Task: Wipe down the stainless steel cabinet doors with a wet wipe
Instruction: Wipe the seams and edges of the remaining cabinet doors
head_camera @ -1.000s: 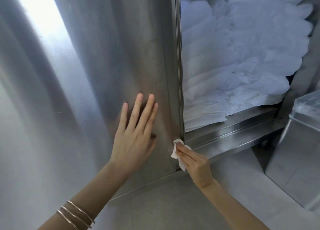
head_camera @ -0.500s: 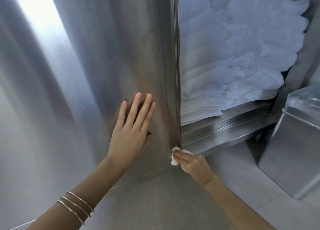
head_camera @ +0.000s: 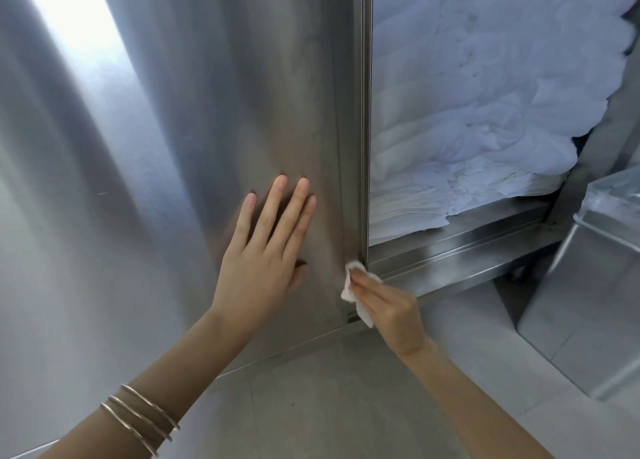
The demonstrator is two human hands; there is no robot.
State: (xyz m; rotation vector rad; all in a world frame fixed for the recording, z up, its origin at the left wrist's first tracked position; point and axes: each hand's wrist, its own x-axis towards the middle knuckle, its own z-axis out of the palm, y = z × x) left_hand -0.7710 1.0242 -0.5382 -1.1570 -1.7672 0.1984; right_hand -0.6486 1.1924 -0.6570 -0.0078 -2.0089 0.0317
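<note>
Head view: the small crumpled white wet wipe [head_camera: 347,293] sits near 5 o'clock, pressed against the lower right edge of the brushed stainless steel cabinet door [head_camera: 207,112], beside the steel shelf ledge [head_camera: 467,247]. Stacked white cloths [head_camera: 485,112] fill the open compartment at 2 o'clock. Grey tiled floor [head_camera: 329,406] lies at 6 o'clock, a steel box [head_camera: 588,320] at 4. The left hand [head_camera: 263,261] lies flat on the door, its fingers [head_camera: 287,209] straight and slightly spread. The right hand [head_camera: 391,313] has its fingers [head_camera: 370,285] nearly closed, pinching the wipe.
</note>
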